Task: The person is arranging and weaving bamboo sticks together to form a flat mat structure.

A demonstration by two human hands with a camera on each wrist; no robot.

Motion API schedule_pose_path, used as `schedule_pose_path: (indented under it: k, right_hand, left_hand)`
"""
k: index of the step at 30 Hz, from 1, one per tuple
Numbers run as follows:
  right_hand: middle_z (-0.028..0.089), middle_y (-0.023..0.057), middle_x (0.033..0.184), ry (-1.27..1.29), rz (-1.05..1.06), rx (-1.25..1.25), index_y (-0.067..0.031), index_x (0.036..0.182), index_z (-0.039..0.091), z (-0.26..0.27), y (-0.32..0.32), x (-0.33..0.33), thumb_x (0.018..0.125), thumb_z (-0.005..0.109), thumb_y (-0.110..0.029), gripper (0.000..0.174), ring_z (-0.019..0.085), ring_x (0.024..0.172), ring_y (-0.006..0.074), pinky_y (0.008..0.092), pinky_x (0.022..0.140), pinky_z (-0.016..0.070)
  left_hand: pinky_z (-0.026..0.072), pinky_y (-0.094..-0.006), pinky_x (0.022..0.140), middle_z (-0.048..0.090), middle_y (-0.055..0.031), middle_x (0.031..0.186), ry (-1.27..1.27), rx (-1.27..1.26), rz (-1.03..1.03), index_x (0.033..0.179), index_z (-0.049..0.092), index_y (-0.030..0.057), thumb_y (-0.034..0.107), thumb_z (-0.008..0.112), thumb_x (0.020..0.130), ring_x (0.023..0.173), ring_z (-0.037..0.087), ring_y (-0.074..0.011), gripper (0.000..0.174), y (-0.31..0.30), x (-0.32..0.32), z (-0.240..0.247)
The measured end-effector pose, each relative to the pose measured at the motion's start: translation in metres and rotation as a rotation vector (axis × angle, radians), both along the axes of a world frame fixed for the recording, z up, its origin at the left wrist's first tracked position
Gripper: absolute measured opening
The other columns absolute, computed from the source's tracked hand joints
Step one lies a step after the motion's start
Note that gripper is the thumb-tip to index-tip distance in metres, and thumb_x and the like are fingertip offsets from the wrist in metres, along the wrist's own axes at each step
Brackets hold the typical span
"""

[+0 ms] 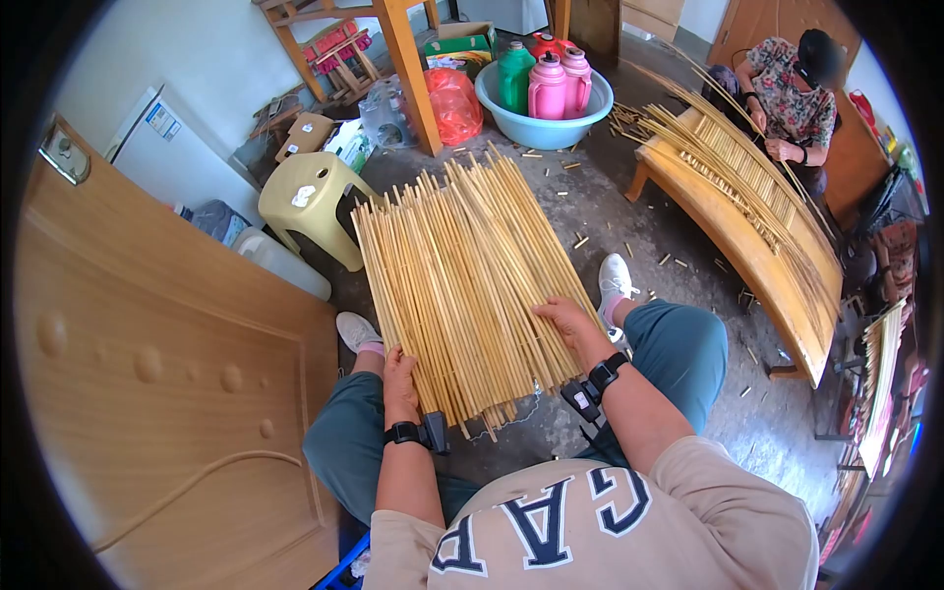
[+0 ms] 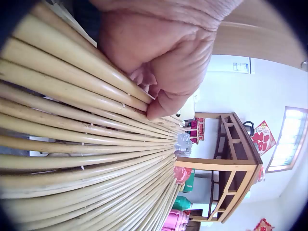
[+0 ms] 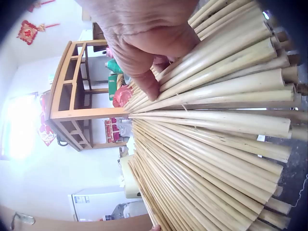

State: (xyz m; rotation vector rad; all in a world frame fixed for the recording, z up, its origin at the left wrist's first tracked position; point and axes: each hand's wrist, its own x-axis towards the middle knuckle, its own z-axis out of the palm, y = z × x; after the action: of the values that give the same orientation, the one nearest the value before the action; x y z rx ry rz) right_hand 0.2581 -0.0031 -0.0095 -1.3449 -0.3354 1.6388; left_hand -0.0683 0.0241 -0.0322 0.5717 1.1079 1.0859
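Note:
A mat of straw-coloured reed stalks (image 1: 472, 295) spans the space between both hands, over the person's lap and lower legs. Small pale thread stitches cross its stalks in the left wrist view. At the near left edge, the left hand (image 1: 398, 379) grips the outer stalks, thumb on top and the other fingers partly hidden underneath. The right hand (image 1: 573, 323) holds the mat's right side, its thumb (image 3: 147, 86) lying along the stalks and its other fingers mostly hidden. Stalk ends are uneven at the near and far sides.
A wooden door (image 1: 167, 364) stands close on the left. Ahead are a plastic stool (image 1: 313, 192) and a blue basin (image 1: 541, 128) with several thermos flasks. On the right, another person (image 1: 787, 98) handles stalks at a curved wooden table (image 1: 728, 216). Cut pieces litter the floor.

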Motion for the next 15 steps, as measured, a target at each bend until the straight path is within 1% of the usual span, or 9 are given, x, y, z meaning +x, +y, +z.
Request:
schedule_pose_path:
  k: [3, 5, 6, 8, 9, 11, 12, 14, 15]
  right_hand:
    - [0.061, 0.0147, 0.086, -0.010, -0.011, -0.026, 0.0038, 0.097, 0.055, 0.001, 0.000, 0.000, 0.077, 0.061, -0.008, 0.024, 0.061, 0.075, 0.0236, 0.0346, 0.066, 0.0516]
    - [0.061, 0.0138, 0.086, -0.107, -0.019, -0.010, 0.0030, 0.097, 0.055, 0.003, 0.000, -0.002, 0.077, 0.061, -0.008, 0.023, 0.061, 0.076, 0.0227, 0.0340, 0.066, 0.0514]
    - [0.061, 0.0138, 0.086, -0.107, -0.019, -0.011, 0.0030, 0.097, 0.055, 0.000, 0.000, -0.002, 0.077, 0.061, -0.008, 0.023, 0.061, 0.076, 0.0227, 0.0340, 0.066, 0.0514]
    - [0.061, 0.0125, 0.086, -0.210, -0.092, 0.054, 0.0024, 0.097, 0.055, -0.005, 0.002, -0.002, 0.078, 0.061, -0.008, 0.022, 0.061, 0.075, 0.0215, 0.0331, 0.066, 0.0511]
    - [0.061, 0.0125, 0.086, -0.210, -0.092, 0.054, 0.0024, 0.097, 0.055, -0.005, 0.001, -0.002, 0.078, 0.061, -0.008, 0.022, 0.061, 0.075, 0.0215, 0.0331, 0.066, 0.0511]
    - [0.060, 0.0138, 0.079, -0.243, -0.120, 0.062, 0.0041, 0.093, 0.056, -0.004, 0.002, -0.001, 0.076, 0.062, -0.009, 0.022, 0.060, 0.071, 0.0227, 0.0334, 0.062, 0.0503]
    - [0.060, 0.0138, 0.079, -0.243, -0.120, 0.061, 0.0041, 0.093, 0.056, -0.004, 0.002, 0.000, 0.076, 0.062, -0.009, 0.022, 0.060, 0.071, 0.0227, 0.0334, 0.062, 0.0503]
    - [0.061, 0.0108, 0.082, -0.265, -0.002, 0.003, 0.0032, 0.095, 0.057, -0.002, 0.003, 0.003, 0.077, 0.061, -0.010, 0.023, 0.060, 0.072, 0.0190, 0.0307, 0.064, 0.0497]
    - [0.061, 0.0108, 0.082, -0.266, 0.002, 0.006, 0.0032, 0.095, 0.057, -0.001, 0.002, 0.003, 0.077, 0.061, -0.010, 0.023, 0.060, 0.072, 0.0190, 0.0307, 0.064, 0.0497]
  left_hand:
    - [0.0458, -0.0311, 0.079, 0.057, -0.0082, 0.100, -0.027, 0.029, -0.003, 0.113, 0.047, 0.0009, -0.003, 0.050, 0.078, 0.088, 0.057, -0.0194, 0.035, -0.002, 0.000, 0.000]
    - [0.0455, -0.0309, 0.079, 0.056, -0.0085, 0.101, -0.027, 0.046, -0.012, 0.113, 0.047, 0.0006, -0.003, 0.050, 0.079, 0.090, 0.056, -0.0193, 0.035, -0.002, 0.000, -0.001]
    - [0.0455, -0.0309, 0.079, 0.056, -0.0085, 0.101, -0.027, 0.045, -0.012, 0.113, 0.047, 0.0006, -0.003, 0.050, 0.079, 0.090, 0.056, -0.0193, 0.035, -0.003, 0.001, 0.000]
    - [0.0452, -0.0305, 0.080, 0.056, -0.0087, 0.102, -0.043, 0.041, 0.005, 0.113, 0.047, 0.0004, -0.003, 0.049, 0.079, 0.091, 0.056, -0.0193, 0.035, -0.003, 0.002, 0.001]
    - [0.0452, -0.0305, 0.080, 0.056, -0.0087, 0.102, -0.043, 0.041, 0.005, 0.113, 0.047, 0.0004, -0.003, 0.049, 0.079, 0.091, 0.056, -0.0193, 0.035, -0.003, 0.003, 0.002]
    - [0.0454, -0.0305, 0.080, 0.056, -0.0089, 0.102, -0.036, 0.067, 0.043, 0.113, 0.047, 0.0001, -0.003, 0.049, 0.079, 0.090, 0.056, -0.0193, 0.034, -0.005, 0.006, 0.005]
    - [0.0454, -0.0305, 0.080, 0.056, -0.0089, 0.102, -0.036, 0.066, 0.043, 0.113, 0.047, 0.0001, -0.003, 0.049, 0.079, 0.090, 0.056, -0.0193, 0.034, -0.005, 0.008, 0.008]
    - [0.0454, -0.0303, 0.080, 0.057, -0.0091, 0.102, 0.012, 0.122, 0.018, 0.113, 0.046, -0.0004, -0.004, 0.047, 0.079, 0.090, 0.056, -0.0187, 0.034, -0.005, 0.011, 0.014]
    - [0.0454, -0.0303, 0.080, 0.057, -0.0091, 0.102, 0.011, 0.124, 0.023, 0.113, 0.046, -0.0004, -0.004, 0.047, 0.079, 0.090, 0.056, -0.0187, 0.034, -0.005, 0.013, 0.022]
